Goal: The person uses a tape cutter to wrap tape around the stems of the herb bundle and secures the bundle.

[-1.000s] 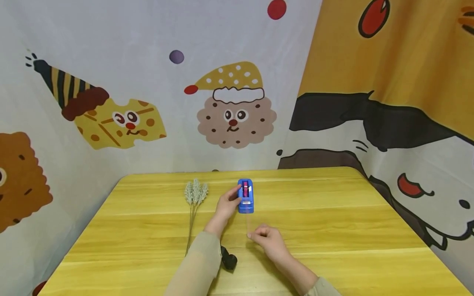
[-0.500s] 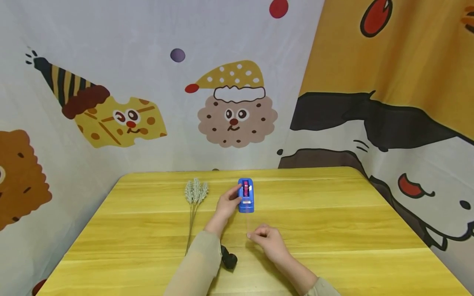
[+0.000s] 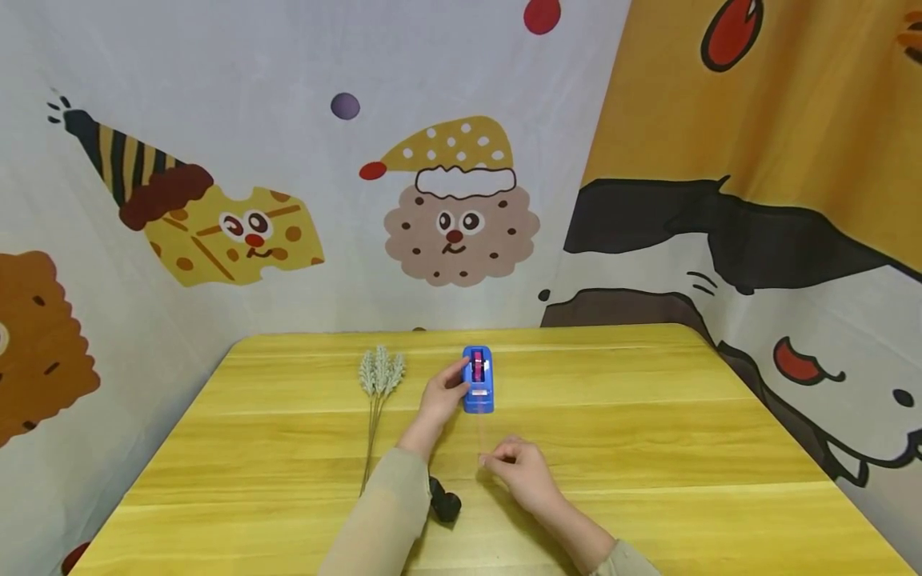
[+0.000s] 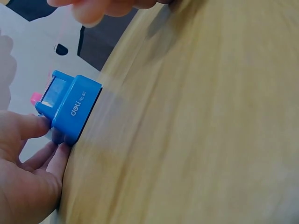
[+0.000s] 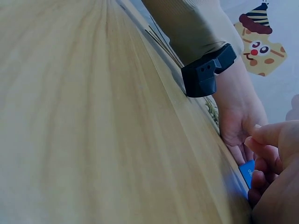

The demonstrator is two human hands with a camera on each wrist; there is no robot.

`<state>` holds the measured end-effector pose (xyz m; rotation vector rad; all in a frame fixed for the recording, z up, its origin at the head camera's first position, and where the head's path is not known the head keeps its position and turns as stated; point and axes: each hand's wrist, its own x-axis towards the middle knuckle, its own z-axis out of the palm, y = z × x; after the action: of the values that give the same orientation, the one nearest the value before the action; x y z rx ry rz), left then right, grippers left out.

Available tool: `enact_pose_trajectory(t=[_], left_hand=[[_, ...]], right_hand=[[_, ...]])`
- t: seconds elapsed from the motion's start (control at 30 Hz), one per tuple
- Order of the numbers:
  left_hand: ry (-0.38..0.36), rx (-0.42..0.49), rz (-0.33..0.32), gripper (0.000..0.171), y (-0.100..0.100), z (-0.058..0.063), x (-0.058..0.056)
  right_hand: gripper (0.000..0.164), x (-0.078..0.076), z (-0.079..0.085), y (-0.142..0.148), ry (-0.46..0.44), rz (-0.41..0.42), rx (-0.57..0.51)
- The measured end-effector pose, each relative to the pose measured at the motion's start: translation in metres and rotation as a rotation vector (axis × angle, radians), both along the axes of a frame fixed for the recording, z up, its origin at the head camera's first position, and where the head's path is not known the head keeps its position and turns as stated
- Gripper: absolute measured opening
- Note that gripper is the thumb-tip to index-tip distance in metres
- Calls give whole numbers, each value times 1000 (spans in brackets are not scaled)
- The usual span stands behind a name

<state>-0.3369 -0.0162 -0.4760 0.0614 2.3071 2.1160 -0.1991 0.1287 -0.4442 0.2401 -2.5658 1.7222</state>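
A blue tape dispenser with a pink core stands on the table near its far edge. My left hand grips it from the left side, thumb and fingers against its body, as the left wrist view also shows. From the dispenser's cutter end, a thin clear strip of tape stretches toward me. Its free end is pinched between the thumb and index finger of my right hand. In the right wrist view, that hand hides most of the dispenser.
Several pale green artificial stems lie on the wooden table, left of my left forearm. A black wrist camera sits at my left sleeve. Behind the table hangs a cartoon-print cloth.
Hardly anything differs. My right fingertips have shifted very slightly left with the tape end; my left hand and the dispenser stay in place.
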Motion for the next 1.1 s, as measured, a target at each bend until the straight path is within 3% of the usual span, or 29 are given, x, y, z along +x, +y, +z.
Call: enact_pose_trajectory(t=[0.17,0.33,0.57,0.7,0.83,1.1], left_hand=[[-8,-4,33,45,-2,4,-1],[-46,-2,42,42,-3,12,1],[-52,-22,-31,34,-18,42,9],[-56,-39,-81,35,-44,62,15],[-71,-98,-88,37,-80,73,22],[-132,-268,-62,44,-141,71,45]], right_hand=[[13,-15,-26,2,-22,-13,-4],[14,-19,-31,3,-25,8,-45],[13,-18,-31,6,-33,-4,-66],[14,-16,-31,6,-47,-6,-63],[16,-15,-32,5,-50,-3,-57],[15,-13,-31,6,-44,-7,-60]])
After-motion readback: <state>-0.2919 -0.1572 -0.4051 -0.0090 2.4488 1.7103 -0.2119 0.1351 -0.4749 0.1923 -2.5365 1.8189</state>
